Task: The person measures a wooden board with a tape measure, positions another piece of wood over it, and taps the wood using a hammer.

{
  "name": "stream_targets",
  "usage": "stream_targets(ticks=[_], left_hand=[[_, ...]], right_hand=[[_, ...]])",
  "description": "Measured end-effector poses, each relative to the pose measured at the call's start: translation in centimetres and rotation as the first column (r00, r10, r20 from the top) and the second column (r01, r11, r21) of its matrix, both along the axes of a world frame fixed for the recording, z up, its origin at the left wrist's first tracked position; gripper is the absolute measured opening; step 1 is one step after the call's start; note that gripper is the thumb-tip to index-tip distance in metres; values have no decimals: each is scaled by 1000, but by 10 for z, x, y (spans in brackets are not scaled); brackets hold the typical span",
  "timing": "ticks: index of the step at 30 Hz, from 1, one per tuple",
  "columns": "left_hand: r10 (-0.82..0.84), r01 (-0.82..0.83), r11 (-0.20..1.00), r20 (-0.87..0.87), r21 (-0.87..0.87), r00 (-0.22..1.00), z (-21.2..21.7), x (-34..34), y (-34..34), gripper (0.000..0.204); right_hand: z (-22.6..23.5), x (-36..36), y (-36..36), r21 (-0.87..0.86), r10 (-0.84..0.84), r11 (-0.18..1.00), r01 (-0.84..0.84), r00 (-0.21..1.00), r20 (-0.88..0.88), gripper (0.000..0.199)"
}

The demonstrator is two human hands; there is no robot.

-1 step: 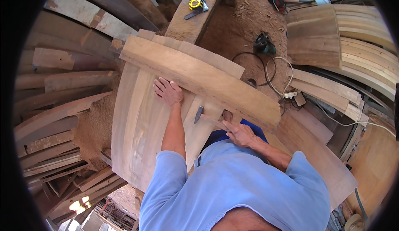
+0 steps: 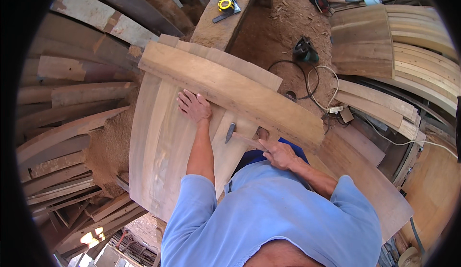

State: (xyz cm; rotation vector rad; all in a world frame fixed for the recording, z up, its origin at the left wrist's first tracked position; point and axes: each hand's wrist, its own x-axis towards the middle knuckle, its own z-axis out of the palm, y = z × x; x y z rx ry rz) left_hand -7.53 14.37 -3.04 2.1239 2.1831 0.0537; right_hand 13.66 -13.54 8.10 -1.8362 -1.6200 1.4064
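Note:
My left hand (image 2: 194, 106) lies flat with fingers spread on a broad panel of pale boards (image 2: 165, 161). Its fingertips are close to the near edge of a thick plank (image 2: 230, 93), which rests across the panel and slants down to the right. In my right hand (image 2: 280, 154), close to my body, is a hammer (image 2: 230, 132). The fingers wrap round the wooden handle, and the dark metal head points left over the boards. Part of the handle's end is hidden by the hand.
Beyond the plank, a sawdust-covered beam (image 2: 218, 34) carries a yellow tape measure (image 2: 225, 5) and a metal square (image 2: 236, 8). A dark power tool (image 2: 306, 50) and looping cables (image 2: 309, 87) lie on the floor at right. Stacked boards (image 2: 362, 41) stand right; more timber (image 2: 72, 96) leans left.

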Motion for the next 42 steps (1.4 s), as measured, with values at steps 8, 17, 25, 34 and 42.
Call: stream_targets(ticks=[8, 17, 25, 34, 42], left_hand=[[12, -12, 1000, 6, -12, 1000, 11, 3, 1, 69], [28, -28, 1000, 48, 2, 998, 22, 12, -1, 69], [26, -27, 999, 51, 20, 998, 10, 3, -4, 69], [10, -11, 998, 26, 64, 1000, -2, 0, 1, 68], [24, -25, 999, 31, 41, 999, -2, 1, 1, 69]], right_hand=[[12, 9, 8, -55, -36, 998, 37, 999, 16, 50], [-22, -24, 12, 2, 43, 999, -43, 999, -23, 52], [-14, 29, 97, 463, -461, 834, 300, 840, 286, 32], [-71, 119, 117, -18, -352, 934, 356, 929, 110, 34], [-68, 118, 117, -48, -401, 914, 403, 915, 50, 30]])
